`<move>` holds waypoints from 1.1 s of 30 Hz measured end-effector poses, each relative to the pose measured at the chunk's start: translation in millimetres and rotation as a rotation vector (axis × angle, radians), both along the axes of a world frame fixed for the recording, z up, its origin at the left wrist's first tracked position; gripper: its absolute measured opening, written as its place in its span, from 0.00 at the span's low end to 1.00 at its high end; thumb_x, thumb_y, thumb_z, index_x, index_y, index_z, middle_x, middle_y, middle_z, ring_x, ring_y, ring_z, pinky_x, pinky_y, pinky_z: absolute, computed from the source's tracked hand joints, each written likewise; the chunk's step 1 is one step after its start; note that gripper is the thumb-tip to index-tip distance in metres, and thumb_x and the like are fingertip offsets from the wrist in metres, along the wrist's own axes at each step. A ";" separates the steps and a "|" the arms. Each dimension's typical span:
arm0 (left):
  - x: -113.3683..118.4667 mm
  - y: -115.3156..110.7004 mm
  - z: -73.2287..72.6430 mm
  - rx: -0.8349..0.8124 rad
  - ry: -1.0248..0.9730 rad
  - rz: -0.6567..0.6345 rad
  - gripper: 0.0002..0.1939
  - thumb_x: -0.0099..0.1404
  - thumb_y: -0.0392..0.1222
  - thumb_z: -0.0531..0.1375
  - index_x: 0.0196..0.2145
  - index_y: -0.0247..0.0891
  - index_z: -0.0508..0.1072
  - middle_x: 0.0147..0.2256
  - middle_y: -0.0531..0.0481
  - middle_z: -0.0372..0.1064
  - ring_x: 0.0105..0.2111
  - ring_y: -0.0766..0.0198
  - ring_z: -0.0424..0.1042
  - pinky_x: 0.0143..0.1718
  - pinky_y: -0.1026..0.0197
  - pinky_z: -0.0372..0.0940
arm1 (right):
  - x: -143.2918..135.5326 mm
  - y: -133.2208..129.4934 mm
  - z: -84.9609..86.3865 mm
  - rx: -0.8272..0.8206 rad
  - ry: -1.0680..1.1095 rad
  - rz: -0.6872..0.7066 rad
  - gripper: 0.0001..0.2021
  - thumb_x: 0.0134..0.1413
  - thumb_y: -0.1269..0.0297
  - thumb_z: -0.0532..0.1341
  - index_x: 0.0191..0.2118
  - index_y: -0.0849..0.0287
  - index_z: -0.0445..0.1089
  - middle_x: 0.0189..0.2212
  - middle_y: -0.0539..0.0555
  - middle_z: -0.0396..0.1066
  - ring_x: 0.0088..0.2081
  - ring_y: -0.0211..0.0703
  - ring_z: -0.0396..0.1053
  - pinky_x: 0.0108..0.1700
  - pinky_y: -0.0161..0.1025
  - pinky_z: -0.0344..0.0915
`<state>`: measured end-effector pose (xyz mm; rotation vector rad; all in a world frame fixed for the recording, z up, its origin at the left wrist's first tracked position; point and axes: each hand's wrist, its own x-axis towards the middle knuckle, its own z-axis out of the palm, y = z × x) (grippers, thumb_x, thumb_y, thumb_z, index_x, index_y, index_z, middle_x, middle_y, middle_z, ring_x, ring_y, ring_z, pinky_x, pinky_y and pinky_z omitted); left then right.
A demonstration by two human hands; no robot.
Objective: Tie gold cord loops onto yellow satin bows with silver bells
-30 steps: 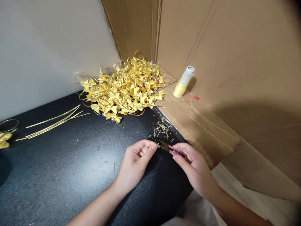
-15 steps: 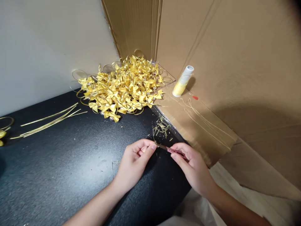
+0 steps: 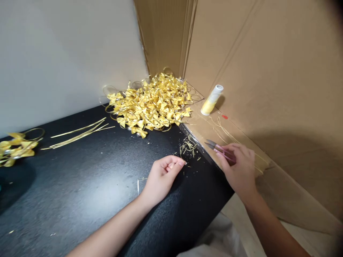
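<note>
Over the black table (image 3: 107,221), my left hand (image 3: 164,176) is closed, thumb pressed to the forefinger. Whatever is in that pinch is too small to make out. My right hand (image 3: 239,169) is wrapped round a pair of pink-handled thread snips (image 3: 221,150), above the cardboard at the right. Their dark blades are parted and point up and to the left. Short yellow thread scraps (image 3: 189,145) lie on the table's right edge, just beyond my left hand. A large heap of yellow ribbon bows (image 3: 150,103) with gold wire loops sits behind the scraps.
A spool (image 3: 212,100) of yellow thread stands on the cardboard (image 3: 199,121), with long cut threads (image 3: 227,132) beside it. Several gold wires (image 3: 77,135) lie on the table at left, near more yellow bows (image 3: 17,148). A grey wall and cardboard panels border the back and right.
The snips have moved away from my left fingertips, up and right with my right hand, over the cardboard. My left hand keeps its pinch. The view has shifted left, showing more of the left-hand bows.
</note>
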<state>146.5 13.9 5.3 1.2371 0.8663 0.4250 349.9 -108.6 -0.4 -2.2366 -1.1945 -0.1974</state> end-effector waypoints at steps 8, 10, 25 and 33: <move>-15.0 -0.6 51.2 0.377 -0.138 0.044 0.14 0.66 0.48 0.59 0.30 0.34 0.74 0.17 0.60 0.55 0.17 0.74 0.51 0.19 0.69 0.49 | -54.9 7.3 13.2 -0.071 1.196 0.427 0.20 0.58 0.44 0.59 0.37 0.57 0.76 0.39 0.60 0.76 0.43 0.53 0.72 0.46 0.50 0.67; -24.6 -10.7 63.6 0.542 -0.200 -0.042 0.11 0.68 0.44 0.58 0.32 0.34 0.75 0.19 0.56 0.66 0.18 0.72 0.62 0.21 0.70 0.57 | -88.3 13.0 21.3 -0.254 1.818 0.564 0.26 0.55 0.38 0.58 0.39 0.58 0.76 0.38 0.60 0.77 0.42 0.53 0.73 0.43 0.49 0.69; -121.1 -76.3 2.9 1.396 0.096 -0.379 0.12 0.69 0.46 0.57 0.30 0.39 0.74 0.25 0.55 0.74 0.24 0.66 0.70 0.29 0.57 0.62 | -170.1 92.9 48.0 -0.187 2.098 0.559 0.14 0.41 0.61 0.75 0.31 0.63 0.73 0.17 0.41 0.51 0.20 0.26 0.47 0.24 0.26 0.57; -221.7 -38.8 22.6 1.354 0.848 0.205 0.17 0.71 0.46 0.51 0.50 0.39 0.72 0.48 0.43 0.75 0.49 0.55 0.70 0.51 0.52 0.59 | -143.1 91.3 39.3 -0.023 1.642 0.626 0.17 0.45 0.50 0.72 0.38 0.53 0.72 0.21 0.46 0.63 0.26 0.33 0.57 0.29 0.28 0.62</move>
